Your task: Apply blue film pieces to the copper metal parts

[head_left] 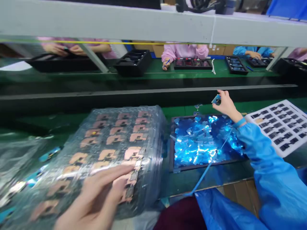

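Observation:
My left hand [100,195] is over a stack of clear plastic trays [157,127]. Its thumb and index finger close on a small circuit board [134,176] with copper-coloured film, in the right-hand column of the top tray. Whether that board is lifted from its pocket I cannot tell. Farther off, my right hand [225,103], in a blue sleeve with a wrist strap, pinches a small light-blue square piece [216,99] in the air. Below it lies a dark, shallow tray [171,150] covered with shiny blue film scraps [199,140].
A white tray [284,148] of dark parts stands at right. Loose blue-backed pieces [49,155] lie at left. A coiled blue cord [202,177] crosses the bench front. Overhead runs a grey shelf beam [144,24]. Co-workers in pink [183,51] and blue sleeves work beyond.

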`<state>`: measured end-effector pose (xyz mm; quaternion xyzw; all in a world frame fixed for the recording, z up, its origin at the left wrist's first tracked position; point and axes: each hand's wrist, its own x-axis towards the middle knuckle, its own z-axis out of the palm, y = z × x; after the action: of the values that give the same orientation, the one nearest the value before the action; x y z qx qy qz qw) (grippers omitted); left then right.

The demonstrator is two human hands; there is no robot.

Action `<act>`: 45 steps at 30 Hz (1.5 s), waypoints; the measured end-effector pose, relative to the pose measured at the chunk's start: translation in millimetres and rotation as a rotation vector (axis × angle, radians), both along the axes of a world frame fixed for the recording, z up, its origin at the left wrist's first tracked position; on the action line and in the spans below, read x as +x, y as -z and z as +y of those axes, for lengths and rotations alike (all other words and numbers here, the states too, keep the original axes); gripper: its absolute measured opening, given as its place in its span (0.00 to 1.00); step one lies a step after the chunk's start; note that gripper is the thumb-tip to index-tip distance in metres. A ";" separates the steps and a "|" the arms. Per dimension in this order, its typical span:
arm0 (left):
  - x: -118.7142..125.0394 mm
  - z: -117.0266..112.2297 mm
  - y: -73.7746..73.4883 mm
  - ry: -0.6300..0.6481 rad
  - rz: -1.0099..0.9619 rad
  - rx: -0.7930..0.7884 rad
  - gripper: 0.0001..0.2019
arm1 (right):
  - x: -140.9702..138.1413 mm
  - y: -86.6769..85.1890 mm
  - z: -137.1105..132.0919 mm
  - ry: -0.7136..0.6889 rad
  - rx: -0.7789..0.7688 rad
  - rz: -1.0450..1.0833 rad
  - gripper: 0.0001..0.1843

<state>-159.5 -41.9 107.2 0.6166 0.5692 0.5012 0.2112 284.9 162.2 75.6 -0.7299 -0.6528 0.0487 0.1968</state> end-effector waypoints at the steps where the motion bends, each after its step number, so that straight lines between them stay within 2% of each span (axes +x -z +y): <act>1: 19.8 -0.7 1.6 0.033 -0.062 -0.052 0.11 | -26.7 -8.3 -17.6 -0.234 0.133 0.047 0.48; 3: 57.2 3.6 6.8 0.147 -0.283 -0.189 0.16 | -78.8 -23.0 -60.2 -0.664 0.242 0.143 0.49; 4: 72.5 7.7 10.7 0.198 -0.405 -0.239 0.19 | -100.8 -28.8 -82.1 -0.801 0.233 0.189 0.50; 5: 84.6 12.3 15.3 0.223 -0.505 -0.276 0.20 | -118.8 -33.0 -102.0 -0.896 0.216 0.225 0.49; 7: 99.0 19.5 25.3 0.207 -0.627 -0.306 0.18 | -141.7 -35.9 -130.4 -0.980 0.191 0.288 0.47; 10: 103.7 21.2 37.4 0.114 -0.672 -0.316 0.13 | -152.1 -28.7 -141.2 -0.941 0.176 0.455 0.39; 14: 101.5 15.4 42.0 0.072 -0.589 -0.264 0.10 | -150.9 -17.5 -130.3 -0.812 0.117 0.675 0.11; 16: 101.1 13.9 41.3 0.051 -0.494 -0.187 0.07 | -151.1 -16.4 -127.2 -0.786 0.082 0.721 0.06; 19: 100.9 14.4 40.9 0.036 -0.381 -0.098 0.05 | -153.0 -17.3 -128.2 -0.771 0.050 0.756 0.07; 21: 101.0 15.2 41.6 0.038 -0.371 -0.099 0.05 | -154.8 -16.7 -130.9 -0.766 0.068 0.734 0.11; 23: 101.9 15.3 42.5 0.031 -0.392 -0.124 0.06 | -156.8 -14.5 -134.5 -0.749 0.165 0.654 0.12; 27: 104.7 12.8 42.5 0.010 -0.426 -0.146 0.07 | -160.3 -8.0 -141.6 -0.689 0.465 0.398 0.08; 30: 105.1 10.8 43.1 0.047 -0.496 -0.189 0.08 | -160.0 -3.4 -144.8 -0.683 0.596 0.256 0.09; 33: 103.9 11.8 47.4 0.105 -0.655 -0.295 0.13 | -156.6 2.2 -147.0 -0.694 0.689 0.152 0.12; 39: 99.9 20.1 55.2 0.178 -1.006 -0.432 0.22 | -148.6 8.7 -153.5 -0.905 0.664 0.057 0.17; 42: 96.7 21.8 51.5 0.224 -1.128 -0.478 0.21 | -145.0 4.9 -157.0 -1.007 0.611 0.077 0.15; 45: 94.9 21.3 45.0 0.199 -1.187 -0.487 0.19 | -141.8 0.3 -162.4 -1.056 0.563 0.125 0.13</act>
<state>-64.6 -20.6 62.2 0.2189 0.3931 0.5914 0.6692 143.1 -0.2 75.3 -0.2227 -0.9021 0.0081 0.3696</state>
